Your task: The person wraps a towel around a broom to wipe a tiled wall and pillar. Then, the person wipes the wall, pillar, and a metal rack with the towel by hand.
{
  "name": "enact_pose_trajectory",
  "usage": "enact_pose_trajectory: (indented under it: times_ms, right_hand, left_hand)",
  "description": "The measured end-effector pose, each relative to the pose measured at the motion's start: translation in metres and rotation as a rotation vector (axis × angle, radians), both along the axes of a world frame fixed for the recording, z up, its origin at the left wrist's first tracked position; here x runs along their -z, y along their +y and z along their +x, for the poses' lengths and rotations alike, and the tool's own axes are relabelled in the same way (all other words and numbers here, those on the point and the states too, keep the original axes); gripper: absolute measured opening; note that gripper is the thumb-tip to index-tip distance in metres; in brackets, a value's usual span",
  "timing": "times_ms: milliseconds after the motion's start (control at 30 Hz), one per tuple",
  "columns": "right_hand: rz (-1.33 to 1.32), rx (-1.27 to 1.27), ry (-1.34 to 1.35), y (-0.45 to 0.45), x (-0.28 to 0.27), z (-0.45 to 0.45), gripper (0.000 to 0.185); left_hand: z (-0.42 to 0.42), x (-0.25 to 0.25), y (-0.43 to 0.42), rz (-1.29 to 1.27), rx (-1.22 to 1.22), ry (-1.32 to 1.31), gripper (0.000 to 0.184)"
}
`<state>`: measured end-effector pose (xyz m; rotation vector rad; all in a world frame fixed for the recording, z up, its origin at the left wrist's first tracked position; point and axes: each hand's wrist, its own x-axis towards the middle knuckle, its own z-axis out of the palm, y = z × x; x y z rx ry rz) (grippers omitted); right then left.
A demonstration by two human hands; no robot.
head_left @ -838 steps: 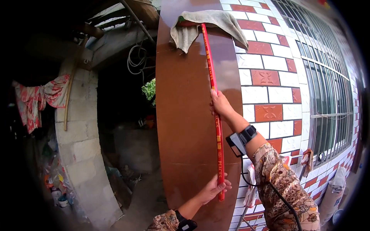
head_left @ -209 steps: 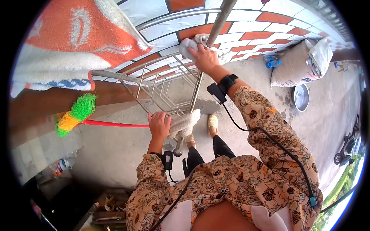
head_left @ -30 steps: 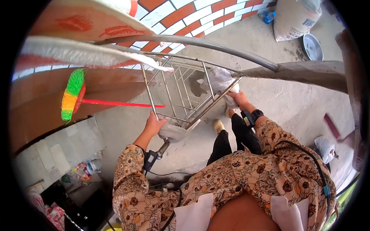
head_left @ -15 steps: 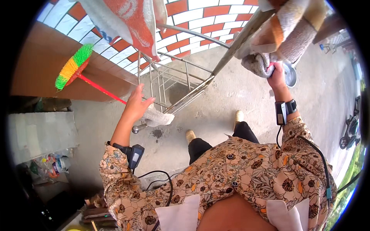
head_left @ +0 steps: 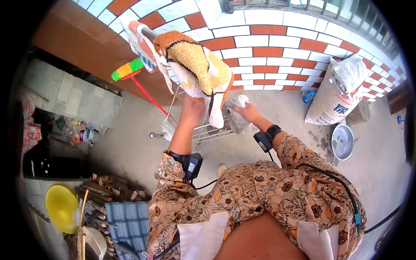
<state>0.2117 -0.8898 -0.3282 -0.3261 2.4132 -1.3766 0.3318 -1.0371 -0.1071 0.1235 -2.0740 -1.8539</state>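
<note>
An orange, tan and white towel [head_left: 195,65] with dark edging hangs over the upper part of a metal drying rack [head_left: 212,133]. My left hand [head_left: 193,107] reaches up against its lower edge; the towel hides the fingers. To the right, my right hand [head_left: 248,112] is closed on a bunched grey towel [head_left: 237,119], beside the hanging one. A white and orange printed cloth [head_left: 141,45] hangs at the rack's left end. Lower down, a pale cloth [head_left: 168,129] lies on the rack near its round bar end.
A red-handled broom [head_left: 147,94] leans by the brown panel. Along the tiled wall [head_left: 268,41] stand a full white sack [head_left: 336,97], a blue bottle [head_left: 308,97] and a metal basin [head_left: 342,142]. Firewood [head_left: 110,189], a yellow bowl [head_left: 62,208] and blue roof tile [head_left: 127,225] lie lower left.
The view has swung right and toward the wall. My right hand has moved inward beside the rack with the grey towel; my left hand has moved up to the orange and tan towel.
</note>
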Motion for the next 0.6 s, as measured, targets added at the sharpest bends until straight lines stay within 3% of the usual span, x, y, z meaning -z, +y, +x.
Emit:
enact_pose_trajectory:
  times_ms: [67,133,167,200,233,267,300,367,400,433,467,533,600]
  right_hand:
    - [-0.149,-0.178,0.157,0.008,-0.026,-0.007,0.057]
    - [-0.334,-0.346,0.432,0.021,-0.086,0.007,0.061]
    - [-0.389,-0.357,0.555,0.033,-0.126,0.017,0.063]
    - [-0.628,-0.489,0.353,0.032,-0.166,0.02,0.065]
    - [-0.853,-0.609,0.131,0.031,-0.198,0.035,0.066]
    - [-0.778,-0.708,0.241,0.023,-0.208,0.043,0.065]
    - [-0.654,-0.831,0.047,0.016,-0.225,0.05,0.066]
    - [-0.685,-0.926,0.134,-0.007,-0.229,0.071,0.069]
    - [-0.836,-0.902,0.4,-0.023,-0.207,0.079,0.071]
    - [-0.832,-0.914,0.413,-0.031,-0.195,0.084,0.071]
    - [-0.822,-0.91,0.553,-0.036,-0.183,0.092,0.07]
    - [-0.816,-0.93,0.667,-0.049,-0.164,0.095,0.069]
    - [-0.57,-0.864,0.897,-0.054,-0.149,0.109,0.06]
  left_hand:
    - [0.018,-0.007,-0.022,-0.202,-0.058,0.091,0.04]
    - [0.052,-0.034,-0.015,-0.08,-0.056,0.478,0.055]
    - [0.07,-0.055,0.004,0.052,0.002,0.536,0.061]
    - [0.071,-0.072,0.018,0.196,0.06,0.583,0.067]
    - [0.075,-0.077,0.03,0.115,0.008,0.594,0.07]
    - [0.08,-0.077,0.037,0.038,-0.045,0.591,0.072]
    - [0.066,-0.063,0.024,-0.356,-0.171,0.629,0.077]
    - [0.06,-0.045,0.032,-0.266,-0.291,0.73,0.088]
    - [0.063,-0.041,0.038,-0.198,-0.324,0.83,0.09]
    - [0.069,-0.041,0.042,-0.208,-0.345,0.817,0.096]
    - [0.079,-0.035,0.04,-0.248,-0.353,0.84,0.079]
    - [0.098,-0.028,0.037,-0.615,-0.497,0.777,0.05]
    - [0.119,-0.027,0.033,-0.863,-0.578,0.717,0.035]
